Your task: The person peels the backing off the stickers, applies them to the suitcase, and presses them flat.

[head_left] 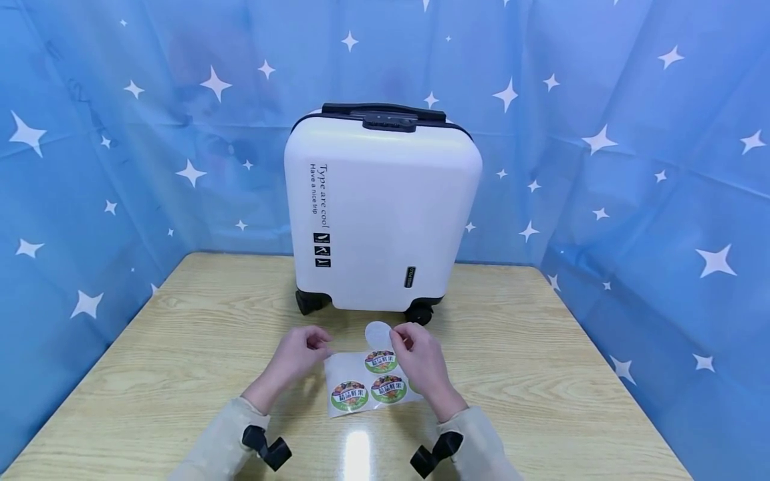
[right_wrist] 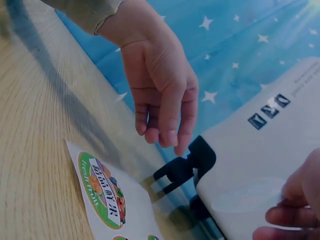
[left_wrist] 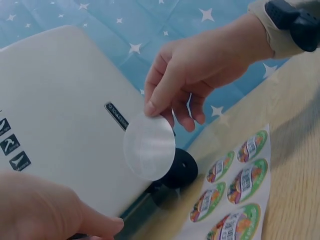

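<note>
My right hand (head_left: 424, 361) pinches a round sticker (head_left: 377, 335) by its edge between thumb and index finger. Its pale, plain side shows in the head view and the left wrist view (left_wrist: 150, 148). Below it on the table lies a white sheet (head_left: 341, 367) of round fruit stickers with green rims and coloured fruit prints. My left hand (head_left: 301, 351) hovers by the sheet's upper left corner. In the right wrist view that left hand (right_wrist: 162, 90) has loosely bent fingers, holds nothing and is apart from the sheet.
A white suitcase (head_left: 379, 200) with black handle and wheels stands upright on the wooden table (head_left: 198, 347), just behind the hands. Black lettering and icons run down its left side, with a small black label at lower right. A blue star-patterned curtain (head_left: 180, 120) surrounds the table.
</note>
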`<state>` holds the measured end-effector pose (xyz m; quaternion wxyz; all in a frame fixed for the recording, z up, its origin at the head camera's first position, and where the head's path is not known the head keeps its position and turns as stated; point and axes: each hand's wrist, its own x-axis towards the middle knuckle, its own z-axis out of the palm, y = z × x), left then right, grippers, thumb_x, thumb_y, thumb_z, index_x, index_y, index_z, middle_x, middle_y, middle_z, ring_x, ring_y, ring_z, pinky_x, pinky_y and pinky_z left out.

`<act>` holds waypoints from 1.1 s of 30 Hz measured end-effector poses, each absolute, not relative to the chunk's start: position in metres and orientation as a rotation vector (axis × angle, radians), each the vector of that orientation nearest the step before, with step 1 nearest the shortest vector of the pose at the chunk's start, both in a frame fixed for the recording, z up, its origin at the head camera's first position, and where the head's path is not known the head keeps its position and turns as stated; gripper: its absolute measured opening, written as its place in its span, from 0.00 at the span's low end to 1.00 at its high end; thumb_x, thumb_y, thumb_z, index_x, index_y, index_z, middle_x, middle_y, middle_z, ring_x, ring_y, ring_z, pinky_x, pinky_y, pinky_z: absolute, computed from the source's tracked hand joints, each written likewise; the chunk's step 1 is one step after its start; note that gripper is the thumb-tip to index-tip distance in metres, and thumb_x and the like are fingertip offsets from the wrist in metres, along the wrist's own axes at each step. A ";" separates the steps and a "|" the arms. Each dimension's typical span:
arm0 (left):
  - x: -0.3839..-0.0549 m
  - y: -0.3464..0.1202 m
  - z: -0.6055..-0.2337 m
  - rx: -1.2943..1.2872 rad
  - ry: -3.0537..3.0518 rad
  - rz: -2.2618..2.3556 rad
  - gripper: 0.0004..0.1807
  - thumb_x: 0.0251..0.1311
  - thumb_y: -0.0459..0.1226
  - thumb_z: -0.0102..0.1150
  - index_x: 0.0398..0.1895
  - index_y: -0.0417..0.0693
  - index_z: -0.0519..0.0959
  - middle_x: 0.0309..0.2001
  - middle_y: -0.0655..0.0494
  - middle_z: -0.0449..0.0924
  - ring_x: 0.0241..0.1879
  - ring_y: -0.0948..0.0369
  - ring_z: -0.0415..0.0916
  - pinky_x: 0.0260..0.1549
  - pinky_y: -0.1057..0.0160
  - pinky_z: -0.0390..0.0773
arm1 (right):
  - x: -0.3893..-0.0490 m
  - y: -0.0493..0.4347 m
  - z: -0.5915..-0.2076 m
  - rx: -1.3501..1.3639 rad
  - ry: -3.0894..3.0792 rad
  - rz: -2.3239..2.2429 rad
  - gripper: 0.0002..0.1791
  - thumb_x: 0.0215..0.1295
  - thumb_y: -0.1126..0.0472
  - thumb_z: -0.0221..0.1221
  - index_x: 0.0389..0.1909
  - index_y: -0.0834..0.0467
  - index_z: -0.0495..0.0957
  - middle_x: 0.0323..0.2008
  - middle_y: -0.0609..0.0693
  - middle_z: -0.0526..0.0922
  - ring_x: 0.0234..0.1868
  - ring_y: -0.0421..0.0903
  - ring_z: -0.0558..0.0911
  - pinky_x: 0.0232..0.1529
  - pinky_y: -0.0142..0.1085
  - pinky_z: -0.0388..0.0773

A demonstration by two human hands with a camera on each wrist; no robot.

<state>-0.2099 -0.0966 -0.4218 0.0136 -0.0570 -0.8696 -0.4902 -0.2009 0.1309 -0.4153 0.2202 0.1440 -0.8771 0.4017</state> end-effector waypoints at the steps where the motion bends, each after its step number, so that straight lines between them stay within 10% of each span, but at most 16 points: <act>1: -0.210 -0.096 -0.420 -0.183 -2.701 -1.527 0.06 0.51 0.28 0.63 0.34 0.39 0.80 0.26 0.56 0.76 0.28 0.61 0.72 0.28 0.63 0.73 | -0.201 0.131 -0.414 0.403 -2.421 1.110 0.02 0.60 0.66 0.59 0.31 0.57 0.80 0.27 0.45 0.78 0.25 0.38 0.72 0.26 0.30 0.72; 33: -0.213 -0.070 -0.381 -0.336 -2.508 -1.655 0.05 0.59 0.36 0.60 0.33 0.44 0.82 0.27 0.57 0.79 0.27 0.61 0.73 0.28 0.63 0.74 | -0.201 0.127 -0.399 0.517 -2.175 1.132 0.02 0.59 0.69 0.60 0.32 0.60 0.80 0.27 0.46 0.78 0.26 0.38 0.75 0.25 0.29 0.74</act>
